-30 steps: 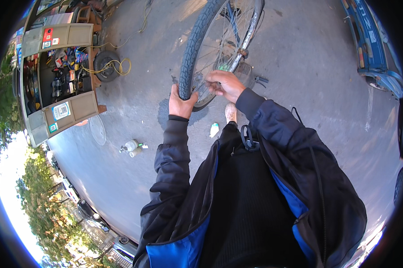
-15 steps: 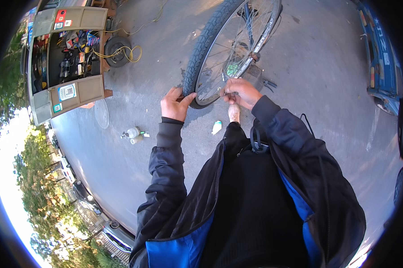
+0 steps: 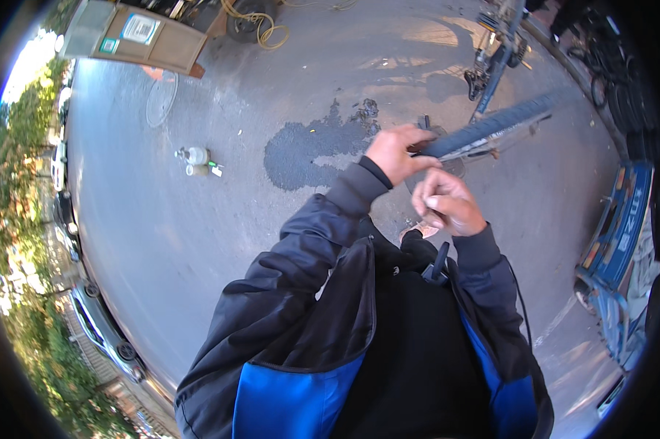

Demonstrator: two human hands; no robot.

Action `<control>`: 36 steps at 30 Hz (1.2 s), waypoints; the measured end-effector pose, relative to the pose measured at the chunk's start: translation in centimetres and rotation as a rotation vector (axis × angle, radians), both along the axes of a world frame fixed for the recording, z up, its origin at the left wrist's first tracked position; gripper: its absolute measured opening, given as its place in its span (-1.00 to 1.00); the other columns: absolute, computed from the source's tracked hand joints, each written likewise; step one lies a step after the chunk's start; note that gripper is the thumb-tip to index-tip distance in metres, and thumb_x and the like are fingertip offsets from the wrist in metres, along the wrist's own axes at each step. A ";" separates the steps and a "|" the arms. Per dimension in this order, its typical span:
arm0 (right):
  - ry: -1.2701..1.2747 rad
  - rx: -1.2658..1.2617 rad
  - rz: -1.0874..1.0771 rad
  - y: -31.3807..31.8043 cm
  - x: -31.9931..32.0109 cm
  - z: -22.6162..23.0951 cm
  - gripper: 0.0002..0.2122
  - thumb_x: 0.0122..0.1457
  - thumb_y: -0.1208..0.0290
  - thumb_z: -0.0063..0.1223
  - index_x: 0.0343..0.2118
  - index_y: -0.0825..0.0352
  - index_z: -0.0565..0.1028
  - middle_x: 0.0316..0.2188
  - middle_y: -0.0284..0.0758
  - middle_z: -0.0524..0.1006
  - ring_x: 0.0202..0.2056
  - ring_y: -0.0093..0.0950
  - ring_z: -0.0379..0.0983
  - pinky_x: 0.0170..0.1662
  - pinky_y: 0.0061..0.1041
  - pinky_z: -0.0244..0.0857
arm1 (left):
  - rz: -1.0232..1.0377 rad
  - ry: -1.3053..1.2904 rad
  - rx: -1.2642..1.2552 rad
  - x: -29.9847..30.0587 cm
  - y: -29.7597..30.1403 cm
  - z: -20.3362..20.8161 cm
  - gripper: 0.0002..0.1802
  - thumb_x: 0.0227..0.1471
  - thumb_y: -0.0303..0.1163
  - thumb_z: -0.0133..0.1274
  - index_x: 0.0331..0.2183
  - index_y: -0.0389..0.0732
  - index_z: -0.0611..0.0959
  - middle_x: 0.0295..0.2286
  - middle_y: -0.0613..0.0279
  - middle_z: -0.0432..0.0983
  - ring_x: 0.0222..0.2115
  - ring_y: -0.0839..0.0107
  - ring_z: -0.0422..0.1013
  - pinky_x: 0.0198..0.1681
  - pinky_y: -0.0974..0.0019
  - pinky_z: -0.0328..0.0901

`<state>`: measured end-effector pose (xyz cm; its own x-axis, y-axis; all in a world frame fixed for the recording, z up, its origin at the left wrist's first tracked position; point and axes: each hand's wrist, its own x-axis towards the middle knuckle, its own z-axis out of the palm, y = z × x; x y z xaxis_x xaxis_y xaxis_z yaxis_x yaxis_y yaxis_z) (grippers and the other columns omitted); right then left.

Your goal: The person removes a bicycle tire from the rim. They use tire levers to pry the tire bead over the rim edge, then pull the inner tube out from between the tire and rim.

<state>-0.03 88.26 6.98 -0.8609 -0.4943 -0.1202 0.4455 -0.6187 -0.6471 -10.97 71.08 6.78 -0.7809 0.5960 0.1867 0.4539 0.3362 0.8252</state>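
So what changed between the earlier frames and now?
The bicycle wheel has swung right, away from the dark patch, as the view turned. The left hand moved with it, keeping its grip; the right hand followed, curled near it. The pale containers stayed put.

Pale containers rest on dark-stained grey pavement.

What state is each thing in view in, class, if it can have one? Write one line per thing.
Left hand: closed around the near end of the bicycle tyre.
Right hand: fingers curled; whether it holds anything is unclear.
Bicycle tyre: gripped, blurred.
Jacket: hanging open.
Ground patch: dark, looks wet.
Yellow hose: loosely looped.
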 end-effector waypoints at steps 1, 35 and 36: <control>0.012 0.027 -0.028 -0.9 -0.4 0.9 -0.90 0.22 0.46 0.03 -0.33 0.30 0.34 -0.37 -0.16 0.49 -0.64 -0.67 0.26 -0.59 -0.70 0.15 | 0.000 -0.015 0.083 0.3 -1.2 -0.9 -0.46 -0.12 -0.32 0.41 -0.06 -0.27 0.68 -0.27 0.04 0.62 -0.27 0.15 0.60 -0.14 0.22 0.47; -0.208 0.536 -0.431 -35.2 -72.6 -17.9 -0.82 0.24 0.45 -0.05 -0.53 0.29 0.43 -0.69 -0.37 0.34 -0.74 -0.52 0.22 -0.71 -0.44 0.04 | 1.187 -0.703 0.422 -29.6 -53.6 -8.2 -0.72 0.17 -0.43 0.19 -0.13 -0.42 0.68 -0.34 0.08 0.68 -0.32 0.39 0.59 -0.17 0.33 0.47; -0.282 0.667 -0.373 -35.6 -75.3 -19.9 -0.85 0.21 0.47 -0.05 -0.51 0.30 0.43 -0.68 -0.37 0.35 -0.74 -0.52 0.23 -0.73 -0.42 0.04 | 1.201 -0.702 0.435 -32.6 -53.5 -7.8 -0.73 0.17 -0.44 0.18 -0.14 -0.42 0.69 -0.34 0.09 0.68 -0.32 0.39 0.59 -0.17 0.32 0.47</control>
